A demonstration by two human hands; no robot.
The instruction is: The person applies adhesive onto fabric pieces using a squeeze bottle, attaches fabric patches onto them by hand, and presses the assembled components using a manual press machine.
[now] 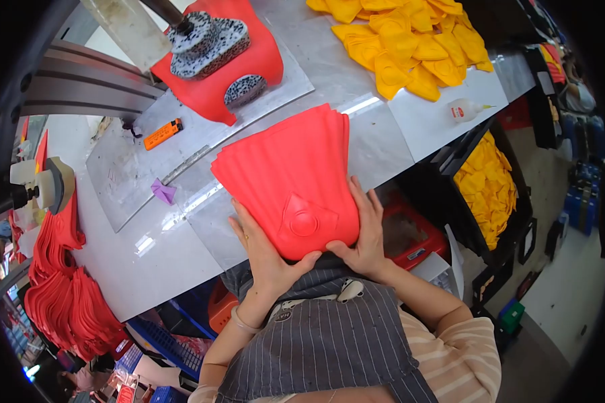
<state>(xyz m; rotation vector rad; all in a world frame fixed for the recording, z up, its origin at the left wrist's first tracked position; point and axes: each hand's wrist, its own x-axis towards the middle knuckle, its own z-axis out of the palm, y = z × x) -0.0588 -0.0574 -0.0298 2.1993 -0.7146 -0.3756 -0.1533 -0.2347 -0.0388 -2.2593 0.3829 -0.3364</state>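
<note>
A thick stack of red sheets (289,174), fanned at its far end, lies between my two hands at the table's front edge. A raised round mark shows on the top sheet near me. My left hand (265,252) grips the stack's left side, thumb on its near edge. On the right side my right hand (364,235) holds it the same way, its thumb close to the other. Beyond the stack, another red piece (265,57) lies under a speckled black-and-white block (212,47) on a metal plate.
Yellow pieces (417,47) are heaped at the back right, near a small white bottle (462,110). An orange tool (163,134) and a purple scrap (163,191) lie left. Red pieces (70,309) hang over the left edge. A black bin of yellow pieces (487,191) stands right.
</note>
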